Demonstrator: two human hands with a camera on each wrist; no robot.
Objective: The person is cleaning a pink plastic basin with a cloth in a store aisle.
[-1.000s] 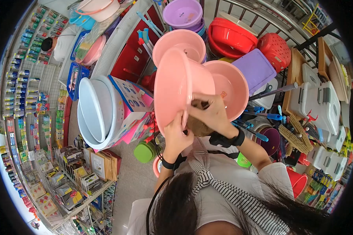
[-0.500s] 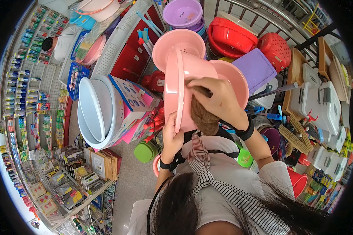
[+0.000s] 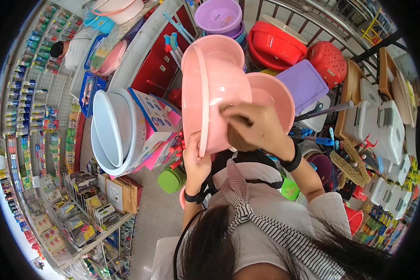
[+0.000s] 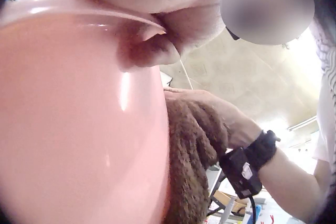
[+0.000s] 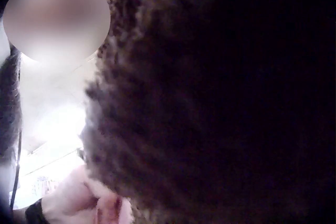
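A glossy pink basin [image 3: 226, 86] is held up on its side before the chest in the head view, its mouth turned left. The left hand [image 3: 197, 158] grips its rim at the lower edge, fingers curled over the lip. A fuzzy brown cloth [image 4: 191, 148] is in the right hand [image 3: 261, 122], against the basin's outer wall. In the head view the hand covers much of this cloth. Dark brown pile [image 5: 157, 103] of the cloth fills most of the right wrist view, with the left hand at its lower left.
Behind the held basin stand two more pink basins, one at the right [image 3: 275, 95]. Red basins [image 3: 275, 44], a purple lid [image 3: 303, 86] and a purple basin [image 3: 218, 16] lie farther back. Pale blue tubs [image 3: 114, 130] stand left. White storage boxes [image 3: 382, 126] are stacked right.
The basin has turned, so more of its outer wall shows. Its rim and the left hand have shifted left. The right hand with the cloth has moved up and right from its position a second ago.
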